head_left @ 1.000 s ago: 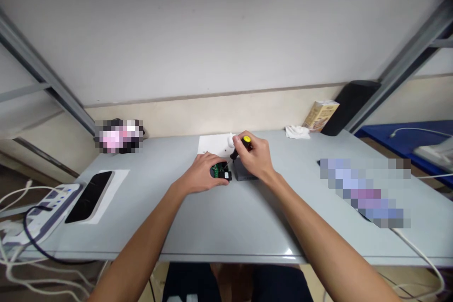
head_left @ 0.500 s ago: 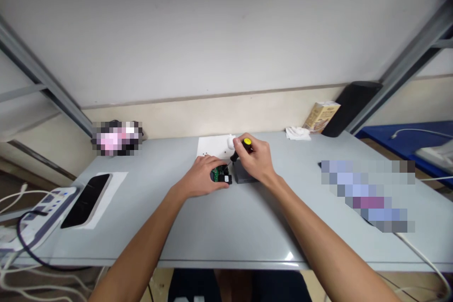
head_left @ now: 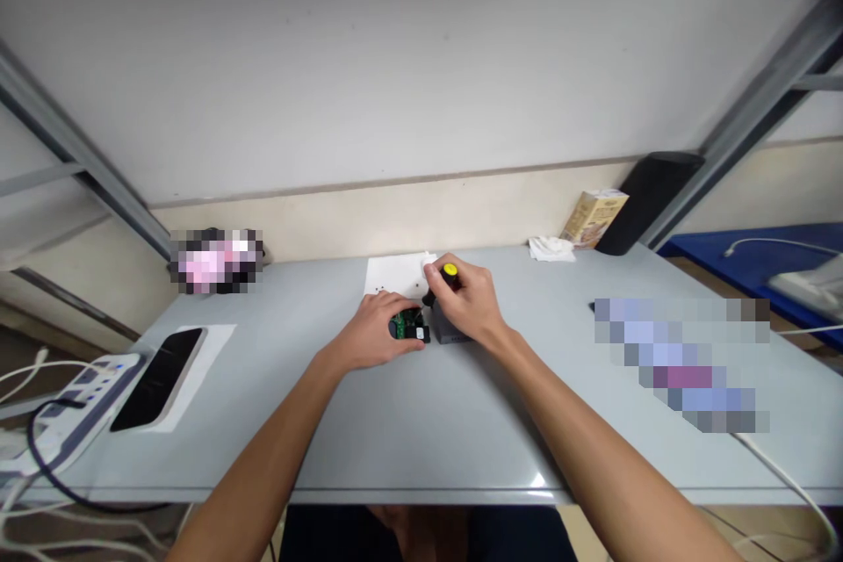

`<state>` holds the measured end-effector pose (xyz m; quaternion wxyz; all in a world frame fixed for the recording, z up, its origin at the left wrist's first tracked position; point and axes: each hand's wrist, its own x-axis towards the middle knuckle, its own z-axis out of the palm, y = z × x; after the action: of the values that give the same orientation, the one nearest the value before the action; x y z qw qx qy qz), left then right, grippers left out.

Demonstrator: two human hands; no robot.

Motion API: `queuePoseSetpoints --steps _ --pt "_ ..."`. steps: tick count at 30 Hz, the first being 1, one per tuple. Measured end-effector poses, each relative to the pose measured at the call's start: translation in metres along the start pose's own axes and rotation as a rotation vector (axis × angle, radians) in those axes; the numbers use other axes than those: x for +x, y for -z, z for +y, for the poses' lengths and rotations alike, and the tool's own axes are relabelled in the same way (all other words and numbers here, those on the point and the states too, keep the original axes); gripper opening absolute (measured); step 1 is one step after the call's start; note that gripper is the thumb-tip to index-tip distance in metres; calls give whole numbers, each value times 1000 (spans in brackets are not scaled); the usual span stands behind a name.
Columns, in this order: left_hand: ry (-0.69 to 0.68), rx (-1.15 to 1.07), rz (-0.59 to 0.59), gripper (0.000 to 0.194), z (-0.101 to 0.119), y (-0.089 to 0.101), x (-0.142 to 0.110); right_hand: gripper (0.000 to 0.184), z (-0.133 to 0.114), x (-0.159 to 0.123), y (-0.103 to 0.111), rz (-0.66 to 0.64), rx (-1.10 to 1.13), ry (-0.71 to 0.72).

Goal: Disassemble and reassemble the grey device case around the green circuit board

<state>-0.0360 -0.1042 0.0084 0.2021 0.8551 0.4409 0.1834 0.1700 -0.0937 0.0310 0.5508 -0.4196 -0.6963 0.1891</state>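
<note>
My left hand (head_left: pixel 374 331) is closed around the left side of a small green and black circuit board (head_left: pixel 408 325), which lies on the desk. A black screwdriver with a yellow cap (head_left: pixel 443 283) is gripped in my right hand (head_left: pixel 472 299); it tilts down to the left, with its tip at the board's upper right. Whether the tip sits in a screw is too small to tell. Just right of the board, partly under my right hand, stands a grey box (head_left: pixel 452 333). Behind both hands lies a sheet of white paper (head_left: pixel 395 272) with several tiny dark bits on it.
A phone (head_left: pixel 160 379) rests on white paper at the left, beside a power strip (head_left: pixel 79 413) with cables. At the back right are a crumpled tissue (head_left: pixel 551 248), a carton (head_left: pixel 594 218) and a black cylinder (head_left: pixel 651 200). A blurred-out object (head_left: pixel 678 364) lies at the right.
The screwdriver and my right hand have shifted slightly left and down, and the screwdriver's cap has tipped a little. My left hand keeps its hold on the board. The view has moved slightly.
</note>
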Motion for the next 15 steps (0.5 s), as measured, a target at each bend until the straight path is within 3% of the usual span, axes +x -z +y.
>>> queuePoseSetpoints --steps 7,11,15 --pt "10 -15 -9 51 -1 -1 1 32 -6 5 3 -114 97 -29" --pt "13 -45 3 54 -6 -5 1 27 -9 4 -7 -173 445 -132" --pt "5 -83 20 55 -8 -9 1 35 -9 1 -21 -134 716 -267"
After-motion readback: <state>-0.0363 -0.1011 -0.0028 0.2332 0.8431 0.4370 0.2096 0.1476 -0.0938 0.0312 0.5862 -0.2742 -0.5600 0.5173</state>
